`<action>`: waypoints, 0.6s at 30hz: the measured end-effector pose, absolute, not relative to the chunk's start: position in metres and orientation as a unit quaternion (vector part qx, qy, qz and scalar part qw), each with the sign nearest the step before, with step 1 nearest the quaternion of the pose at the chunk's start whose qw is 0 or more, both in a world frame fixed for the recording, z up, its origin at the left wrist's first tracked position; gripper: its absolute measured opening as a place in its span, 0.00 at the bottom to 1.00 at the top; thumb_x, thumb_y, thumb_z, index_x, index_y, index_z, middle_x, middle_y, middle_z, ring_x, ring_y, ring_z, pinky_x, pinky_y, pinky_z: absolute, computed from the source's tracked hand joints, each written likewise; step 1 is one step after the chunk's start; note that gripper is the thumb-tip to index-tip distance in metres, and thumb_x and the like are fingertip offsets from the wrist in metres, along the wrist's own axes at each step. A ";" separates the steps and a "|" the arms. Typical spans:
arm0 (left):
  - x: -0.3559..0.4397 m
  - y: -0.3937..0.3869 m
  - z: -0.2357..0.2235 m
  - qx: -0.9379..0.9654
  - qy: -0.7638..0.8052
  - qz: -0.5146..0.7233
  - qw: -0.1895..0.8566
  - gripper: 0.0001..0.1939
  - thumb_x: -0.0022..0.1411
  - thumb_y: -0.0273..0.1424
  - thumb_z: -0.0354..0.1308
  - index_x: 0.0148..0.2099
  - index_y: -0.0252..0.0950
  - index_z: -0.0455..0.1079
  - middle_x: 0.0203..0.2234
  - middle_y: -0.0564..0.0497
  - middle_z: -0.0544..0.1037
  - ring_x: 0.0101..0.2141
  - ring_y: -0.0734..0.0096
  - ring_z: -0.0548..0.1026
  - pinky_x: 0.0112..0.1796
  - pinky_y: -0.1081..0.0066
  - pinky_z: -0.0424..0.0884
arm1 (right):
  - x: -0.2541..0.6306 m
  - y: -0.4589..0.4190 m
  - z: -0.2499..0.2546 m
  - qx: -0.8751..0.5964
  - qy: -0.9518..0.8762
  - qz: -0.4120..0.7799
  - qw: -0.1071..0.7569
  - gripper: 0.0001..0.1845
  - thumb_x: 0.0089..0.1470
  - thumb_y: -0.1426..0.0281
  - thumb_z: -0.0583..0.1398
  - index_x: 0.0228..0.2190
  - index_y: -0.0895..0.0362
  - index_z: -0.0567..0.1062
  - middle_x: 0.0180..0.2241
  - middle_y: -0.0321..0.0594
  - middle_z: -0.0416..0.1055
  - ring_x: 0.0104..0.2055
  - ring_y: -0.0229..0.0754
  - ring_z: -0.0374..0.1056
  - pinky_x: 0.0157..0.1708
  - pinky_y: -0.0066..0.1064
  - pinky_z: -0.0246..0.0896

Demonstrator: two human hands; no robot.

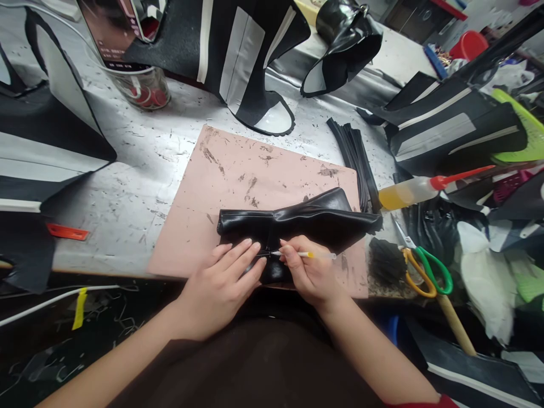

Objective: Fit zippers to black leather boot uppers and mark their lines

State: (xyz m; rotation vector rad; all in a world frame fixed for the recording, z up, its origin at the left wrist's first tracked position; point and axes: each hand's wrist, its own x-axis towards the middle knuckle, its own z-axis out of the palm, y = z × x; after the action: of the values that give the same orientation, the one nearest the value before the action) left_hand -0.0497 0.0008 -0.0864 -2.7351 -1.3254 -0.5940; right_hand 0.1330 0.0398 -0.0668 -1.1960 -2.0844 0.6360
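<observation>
A folded black leather piece (306, 221) lies across the near edge of a pink cutting mat (238, 181). My left hand (225, 280) rests flat on its near part, fingers stretched out and pressing it down. My right hand (308, 272) pinches a thin white pen-like tool (310, 255) with a yellow band. The tool's tip touches the leather right beside my left fingertips.
A glue bottle (414, 190) with a red nozzle and scissors (420, 266) with yellow and green handles lie right of the mat. A bundle of black strips (355, 158) lies behind them. Black-and-white cut panels (238, 51) crowd the back and both sides, and a glass jar (142, 88) stands back left.
</observation>
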 end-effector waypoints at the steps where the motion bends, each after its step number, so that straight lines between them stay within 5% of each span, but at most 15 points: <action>1: -0.050 0.001 -0.087 -0.883 -0.428 -0.190 0.024 0.13 0.62 0.30 0.48 0.46 0.37 0.70 0.48 0.47 0.72 0.49 0.63 0.69 0.46 0.63 0.64 | 0.133 0.040 -0.067 -0.456 -0.793 0.244 0.322 0.10 0.56 0.73 0.50 0.25 0.57 0.67 0.21 0.38 0.68 0.22 0.35 0.65 0.23 0.26 0.61; 18: -0.049 0.001 -0.088 -0.879 -0.430 -0.206 0.013 0.11 0.61 0.29 0.50 0.43 0.36 0.70 0.48 0.46 0.72 0.49 0.62 0.69 0.46 0.63 0.63 | 0.134 0.039 -0.072 -0.424 -0.781 0.311 0.337 0.07 0.55 0.73 0.52 0.30 0.56 0.70 0.25 0.37 0.73 0.27 0.36 0.70 0.36 0.31 0.67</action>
State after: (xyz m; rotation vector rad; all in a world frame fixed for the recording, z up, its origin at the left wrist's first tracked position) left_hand -0.0489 0.0006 -0.0882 -2.7380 -1.3393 -0.6425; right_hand 0.1341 0.0387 -0.0716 -1.1056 -2.0357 0.8114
